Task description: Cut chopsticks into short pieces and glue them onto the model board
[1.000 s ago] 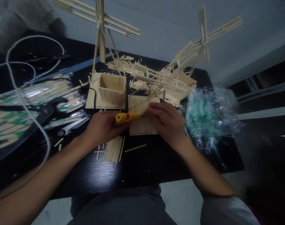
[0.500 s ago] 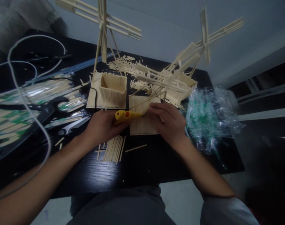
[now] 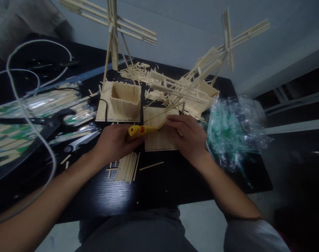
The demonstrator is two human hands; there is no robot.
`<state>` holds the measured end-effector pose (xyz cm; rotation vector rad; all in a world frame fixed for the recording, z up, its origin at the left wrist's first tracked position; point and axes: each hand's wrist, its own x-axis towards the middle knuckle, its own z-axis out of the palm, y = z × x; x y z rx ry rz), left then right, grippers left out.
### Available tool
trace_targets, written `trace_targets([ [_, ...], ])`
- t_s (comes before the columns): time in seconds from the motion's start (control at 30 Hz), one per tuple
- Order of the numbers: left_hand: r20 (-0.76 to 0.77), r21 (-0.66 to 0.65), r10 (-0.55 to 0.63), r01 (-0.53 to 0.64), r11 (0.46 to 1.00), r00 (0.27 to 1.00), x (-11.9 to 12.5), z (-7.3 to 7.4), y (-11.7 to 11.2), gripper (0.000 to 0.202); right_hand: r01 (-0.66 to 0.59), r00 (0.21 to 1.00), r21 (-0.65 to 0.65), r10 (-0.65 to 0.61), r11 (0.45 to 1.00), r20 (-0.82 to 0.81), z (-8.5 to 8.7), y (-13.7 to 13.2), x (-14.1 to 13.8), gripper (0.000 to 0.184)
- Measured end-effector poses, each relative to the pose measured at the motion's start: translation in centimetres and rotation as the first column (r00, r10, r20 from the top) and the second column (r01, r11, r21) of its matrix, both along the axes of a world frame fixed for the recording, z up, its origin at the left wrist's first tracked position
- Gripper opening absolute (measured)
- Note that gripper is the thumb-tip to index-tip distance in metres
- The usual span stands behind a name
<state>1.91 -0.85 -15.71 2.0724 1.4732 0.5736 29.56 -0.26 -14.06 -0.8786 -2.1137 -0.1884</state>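
Note:
My left hand (image 3: 114, 142) is closed around a yellow glue gun (image 3: 141, 131) whose nozzle points right over a flat panel of wooden sticks (image 3: 159, 138) on the black table (image 3: 154, 185). My right hand (image 3: 187, 138) rests on that panel, fingers pinched on a thin stick (image 3: 162, 123) at the gun's tip. A row of loose sticks (image 3: 126, 167) lies just below my left hand.
A small stick box (image 3: 125, 99) on a base stands behind the gun, with a stick windmill (image 3: 113, 31) above it. A second windmill (image 3: 214, 59) leans at the back right. Scissors (image 3: 47, 126), packed sticks (image 3: 38, 105), a white cable (image 3: 28, 115) lie left; crumpled plastic (image 3: 231, 131) right.
Almost nothing has moved; both hands stay at the panel, with only a slight shift of the view.

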Motion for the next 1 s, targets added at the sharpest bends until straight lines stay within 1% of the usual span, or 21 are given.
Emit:
trace_targets([
  [0.13, -0.003, 0.0, -0.003, 0.003, 1.0, 1.0, -0.5, 0.0, 0.1, 0.038, -0.006, 1.0, -0.006, 0.006, 1.0, -0.003, 0.1, 0.1, 0.0, 0.026],
  [0.27, 0.014, -0.001, -0.004, 0.004, 1.0, 1.0, -0.9, 0.3, 0.2, 0.04, -0.002, 1.0, 0.033, 0.003, 0.999, -0.017, 0.4, 0.2, 0.1, 0.031],
  [0.33, 0.033, -0.003, -0.004, 0.004, 1.0, 0.999, -0.9, 0.6, 0.1, 0.04, 0.022, 0.999, 0.08, -0.019, 0.997, -0.045, 0.7, 0.1, 0.2, 0.032],
  [0.43, 0.063, 0.008, -0.007, 0.007, 1.0, 0.998, -0.7, 0.8, -0.1, 0.039, 0.084, 0.993, 0.145, -0.07, 0.986, -0.097, 1.2, 0.0, 0.3, 0.028],
  [0.5, 0.084, 0.023, -0.01, 0.008, 1.0, 0.996, -0.7, 0.7, -0.1, 0.04, 0.093, 0.986, 0.139, -0.072, 0.986, -0.151, 1.5, -0.2, 0.3, 0.029],
  [0.57, 0.11, 0.029, -0.011, 0.008, 1.0, 0.994, -0.7, 0.4, -0.1, 0.041, 0.066, 0.973, 0.108, -0.04, 0.992, -0.225, 1.9, -0.4, 0.2, 0.032],
  [0.67, 0.146, 0.034, -0.012, 0.007, 0.999, 0.989, -0.9, 0.0, 0.0, 0.04, 0.008, 0.959, -0.003, -0.009, 1.0, -0.283, 2.6, -1.4, 0.1, 0.031],
  [0.73, 0.163, 0.038, -0.011, 0.005, 0.999, 0.987, -1.1, -0.1, 0.0, 0.039, -0.059, 0.974, -0.145, 0.025, 0.988, -0.225, 2.9, -2.7, 0.0, 0.028],
  [0.77, 0.171, 0.04, -0.007, 0.001, 0.999, 0.985, -1.1, -0.1, 0.0, 0.04, -0.095, 0.984, -0.244, 0.054, 0.965, -0.17, 2.9, -3.4, 0.0, 0.026],
  [0.8, 0.178, 0.04, -0.003, -0.004, 0.999, 0.984, -1.1, -0.1, 0.0, 0.04, -0.128, 0.989, -0.347, 0.095, 0.929, -0.11, 2.7, -4.2, 0.0, 0.024],
  [0.83, 0.184, 0.04, 0.002, -0.009, 0.999, 0.983, -1.1, -0.1, 0.0, 0.04, -0.156, 0.988, -0.433, 0.142, 0.888, -0.065, 2.4, -5.0, 0.0, 0.019],
  [0.87, 0.187, 0.04, 0.006, -0.014, 0.999, 0.982, -1.1, 0.0, 0.0, 0.04, -0.188, 0.98, -0.49, 0.199, 0.851, -0.031, 1.9, -5.7, -0.1, 0.014],
  [0.9, 0.187, 0.04, 0.007, -0.015, 0.999, 0.982, -1.0, 0.0, 0.0, 0.04, -0.206, 0.967, -0.524, 0.253, 0.826, 0.018, 1.4, -6.4, -0.1, 0.012],
  [0.93, 0.183, 0.042, 0.008, -0.015, 0.999, 0.983, -1.0, 0.1, 0.0, 0.039, -0.198, 0.958, -0.542, 0.278, 0.817, 0.069, 0.8, -6.9, -0.2, 0.012],
  [1.0, 0.175, 0.047, 0.012, -0.02, 0.999, 0.984, -0.9, 0.3, 0.0, 0.039, -0.154, 0.931, -0.584, 0.314, 0.797, 0.184, 0.0, -7.7, -0.3, 0.017],
])
